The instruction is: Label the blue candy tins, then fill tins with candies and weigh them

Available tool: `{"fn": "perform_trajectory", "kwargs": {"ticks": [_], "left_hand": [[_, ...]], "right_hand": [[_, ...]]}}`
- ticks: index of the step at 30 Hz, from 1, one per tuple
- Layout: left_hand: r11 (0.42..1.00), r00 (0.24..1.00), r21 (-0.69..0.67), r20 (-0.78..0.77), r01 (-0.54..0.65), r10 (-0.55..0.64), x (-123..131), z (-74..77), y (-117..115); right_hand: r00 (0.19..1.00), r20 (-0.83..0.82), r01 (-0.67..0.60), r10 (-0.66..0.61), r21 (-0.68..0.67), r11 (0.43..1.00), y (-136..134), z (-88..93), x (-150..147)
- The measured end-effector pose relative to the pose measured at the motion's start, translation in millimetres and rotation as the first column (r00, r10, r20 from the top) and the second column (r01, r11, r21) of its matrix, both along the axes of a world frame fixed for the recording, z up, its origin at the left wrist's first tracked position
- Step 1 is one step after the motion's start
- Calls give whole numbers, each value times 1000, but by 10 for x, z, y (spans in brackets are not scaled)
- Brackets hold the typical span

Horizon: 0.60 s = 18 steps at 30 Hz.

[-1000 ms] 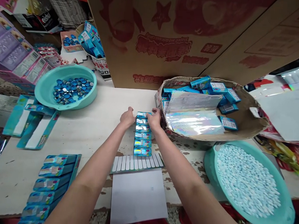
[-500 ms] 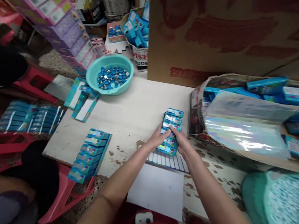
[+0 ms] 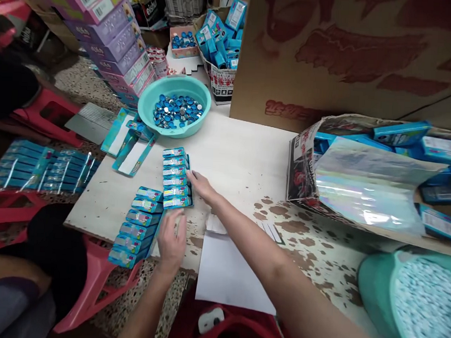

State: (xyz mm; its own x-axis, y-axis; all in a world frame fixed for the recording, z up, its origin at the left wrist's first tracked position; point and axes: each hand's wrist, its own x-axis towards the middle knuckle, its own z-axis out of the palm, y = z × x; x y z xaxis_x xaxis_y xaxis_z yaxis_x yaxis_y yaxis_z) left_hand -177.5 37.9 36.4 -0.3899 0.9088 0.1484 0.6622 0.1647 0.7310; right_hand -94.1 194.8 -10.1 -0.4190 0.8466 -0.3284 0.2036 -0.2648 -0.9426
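Note:
A neat row of several small blue boxes lies on the table left of centre. My right hand reaches across from the right, its stretched fingers touching the row's right side. Just below the row's near end is my left hand, its fingers apart and slightly bent, holding nothing. A second row of blue boxes sits to the left at the table edge, overhanging it. Beneath my right forearm, a white sheet of paper and a card with white strips are partly hidden.
A turquoise basin of blue and silver discs stands behind. On the right are an open carton of blue boxes and a green tub of pale pieces. A tall carton walls the back. Another person's arm is at left.
Both hands have moved left with the row of boxes, which now lies beside the other row. My left hand has come off it; my right hand still touches its side.

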Motion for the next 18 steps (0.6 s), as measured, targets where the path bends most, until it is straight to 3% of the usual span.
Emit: {"fn": "perform_trajectory", "kwargs": {"ticks": [2, 4, 6, 9, 10, 12, 13, 15, 17, 18], "left_hand": [[971, 992, -234, 127, 46, -16, 46, -173, -320], [889, 963, -440, 270, 124, -1, 123, -343, -525], [817, 920, -529, 393, 231, -6, 214, -459, -616], [686, 824, -622, 564, 377, 60, 340, -471, -603], [616, 757, -651, 640, 444, 132, 372, -426, -572], [509, 532, -608, 790, 610, 306, 421, -268, -479], [522, 392, -534, 845, 665, 364, 438, -162, -416], [661, 157, -369, 920, 653, 358, 468, 67, -261], [778, 66, -280, 953, 562, 295, 506, 263, -86], [798, 64, -263, 960, 542, 273, 531, 329, -6]], "right_hand": [[975, 210, -100, 70, 133, 986, -234, -3, 496], [839, 532, -249, 117, 184, 951, -589, -48, 1039], [683, 727, -302, 69, 196, 933, -974, -113, 1468], [642, 762, -221, -81, 285, 933, -1401, -82, 1795], [658, 744, -187, -119, 314, 931, -1491, 8, 1845], [724, 658, -137, -207, 432, 892, -1636, 333, 1918], [766, 589, -118, -258, 524, 844, -1712, 553, 1954], [846, 444, -127, -296, 706, 696, -1910, 1030, 2035], [882, 417, -221, -220, 777, 590, -2177, 1431, 2109], [881, 439, -273, -178, 777, 567, -2327, 1563, 2140]]}}
